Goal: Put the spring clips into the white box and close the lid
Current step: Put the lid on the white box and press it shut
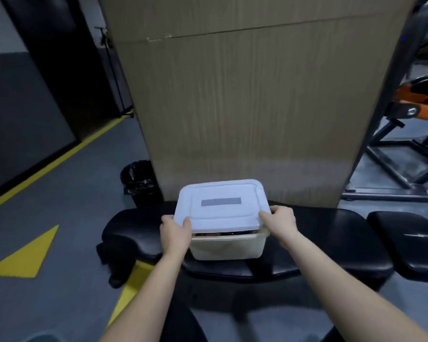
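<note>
Both hands grip the lid over the white box on the bench.

Left hand [176,229] and right hand [281,222] pinch the lid's [220,206] near corners, probably to line it up; its near edge sits raised (dark contents show beneath). White box [229,246] and lid run long axis left-right on the black bench [319,243].

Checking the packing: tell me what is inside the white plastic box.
Through the gap under the raised white lid, the white plastic box shows a dark strip of contents, too dim to identify. The lid covers the rest.
</note>
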The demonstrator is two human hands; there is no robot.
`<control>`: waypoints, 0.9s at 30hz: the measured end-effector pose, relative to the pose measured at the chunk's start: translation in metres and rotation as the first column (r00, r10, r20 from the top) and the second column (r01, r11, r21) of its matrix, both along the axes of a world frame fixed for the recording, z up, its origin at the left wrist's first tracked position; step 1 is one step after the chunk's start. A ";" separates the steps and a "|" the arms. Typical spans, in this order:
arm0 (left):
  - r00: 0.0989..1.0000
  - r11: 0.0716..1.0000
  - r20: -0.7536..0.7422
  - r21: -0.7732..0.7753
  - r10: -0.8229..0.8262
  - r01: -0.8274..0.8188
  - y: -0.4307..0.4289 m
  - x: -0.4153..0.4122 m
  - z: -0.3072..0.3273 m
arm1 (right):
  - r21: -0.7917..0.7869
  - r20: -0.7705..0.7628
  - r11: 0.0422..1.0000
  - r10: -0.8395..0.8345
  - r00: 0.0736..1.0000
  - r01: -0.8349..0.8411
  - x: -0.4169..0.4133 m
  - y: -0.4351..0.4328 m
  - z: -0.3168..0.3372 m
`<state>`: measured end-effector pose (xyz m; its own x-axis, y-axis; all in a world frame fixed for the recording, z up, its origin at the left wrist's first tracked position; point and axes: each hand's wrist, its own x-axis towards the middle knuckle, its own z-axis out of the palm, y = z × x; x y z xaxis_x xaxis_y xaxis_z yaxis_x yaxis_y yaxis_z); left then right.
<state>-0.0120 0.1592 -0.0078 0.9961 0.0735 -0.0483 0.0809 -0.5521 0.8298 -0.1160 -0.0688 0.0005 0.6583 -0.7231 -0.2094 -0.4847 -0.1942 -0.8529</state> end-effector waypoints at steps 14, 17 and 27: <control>0.997 0.989 0.034 0.133 -0.073 0.068 -0.031 0.030 -0.019 | -0.200 0.040 0.979 0.047 0.998 -0.038 0.014 -0.017 -0.032; 0.992 0.987 0.008 0.099 -0.127 0.126 -0.055 0.039 -0.019 | -0.231 0.035 0.973 -0.001 0.999 0.009 0.023 -0.038 -0.031; 0.943 0.862 0.188 0.483 -0.276 0.156 -0.111 0.103 -0.031 | -0.689 -0.163 0.724 -0.124 0.979 -0.023 0.083 -0.095 -0.035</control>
<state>0.0909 0.0486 -0.0387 0.9647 -0.1911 0.1811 -0.2548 -0.8513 0.4587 -0.0335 -0.1639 -0.0341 0.6183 -0.7473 0.2434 -0.6436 -0.6591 -0.3890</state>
